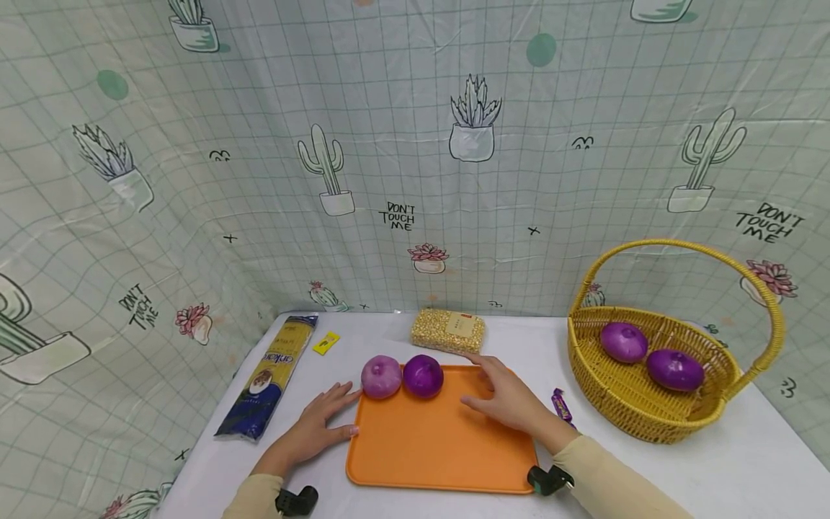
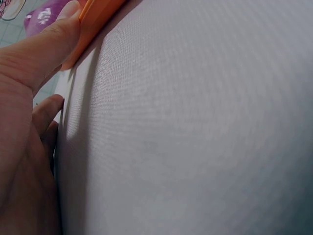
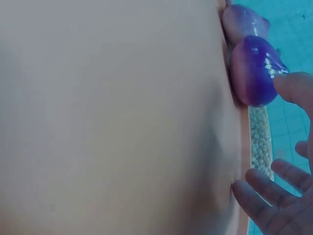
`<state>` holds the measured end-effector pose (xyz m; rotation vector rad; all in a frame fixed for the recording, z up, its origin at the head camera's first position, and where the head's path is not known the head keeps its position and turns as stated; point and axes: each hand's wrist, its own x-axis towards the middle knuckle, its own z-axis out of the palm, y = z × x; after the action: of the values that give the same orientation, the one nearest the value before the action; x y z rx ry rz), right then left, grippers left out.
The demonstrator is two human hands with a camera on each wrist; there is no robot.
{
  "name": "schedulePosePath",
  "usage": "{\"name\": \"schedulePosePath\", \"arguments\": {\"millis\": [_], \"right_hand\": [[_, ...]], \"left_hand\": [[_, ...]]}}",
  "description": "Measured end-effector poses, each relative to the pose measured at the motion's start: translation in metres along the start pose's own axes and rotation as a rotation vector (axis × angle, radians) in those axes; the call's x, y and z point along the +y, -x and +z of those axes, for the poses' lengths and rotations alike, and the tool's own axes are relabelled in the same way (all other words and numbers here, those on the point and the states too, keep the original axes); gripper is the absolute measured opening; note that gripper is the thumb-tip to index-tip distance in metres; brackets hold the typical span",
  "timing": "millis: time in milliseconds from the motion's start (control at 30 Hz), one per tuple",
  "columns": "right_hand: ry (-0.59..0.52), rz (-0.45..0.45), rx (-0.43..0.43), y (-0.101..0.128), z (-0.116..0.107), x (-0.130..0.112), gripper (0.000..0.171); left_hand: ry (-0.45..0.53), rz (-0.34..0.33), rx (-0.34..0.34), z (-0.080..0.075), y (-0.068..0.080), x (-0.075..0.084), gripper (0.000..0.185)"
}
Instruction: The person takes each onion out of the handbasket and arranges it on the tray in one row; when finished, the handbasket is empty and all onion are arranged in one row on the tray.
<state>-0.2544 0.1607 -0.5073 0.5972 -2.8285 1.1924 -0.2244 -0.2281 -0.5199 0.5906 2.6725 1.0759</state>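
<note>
"DON'T TOUCH ME" repeats across the cactus-print curtain behind the white worktop, where the left hand lies flat against the orange tray's left edge, fingers relaxed, and the right hand, fingers spread, rests on the tray right of two purple onions.

A spaghetti packet, grain pack and wicker basket lie around
</note>
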Motion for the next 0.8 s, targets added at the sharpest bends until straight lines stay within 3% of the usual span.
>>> {"name": "schedulePosePath", "arguments": {"millis": [800], "right_hand": [[-0.016,-0.003,0.024,0.026,-0.021,0.019,0.074]], "left_hand": [[-0.012,0.015,-0.005,0.0,-0.001,-0.002,0.069]]}}
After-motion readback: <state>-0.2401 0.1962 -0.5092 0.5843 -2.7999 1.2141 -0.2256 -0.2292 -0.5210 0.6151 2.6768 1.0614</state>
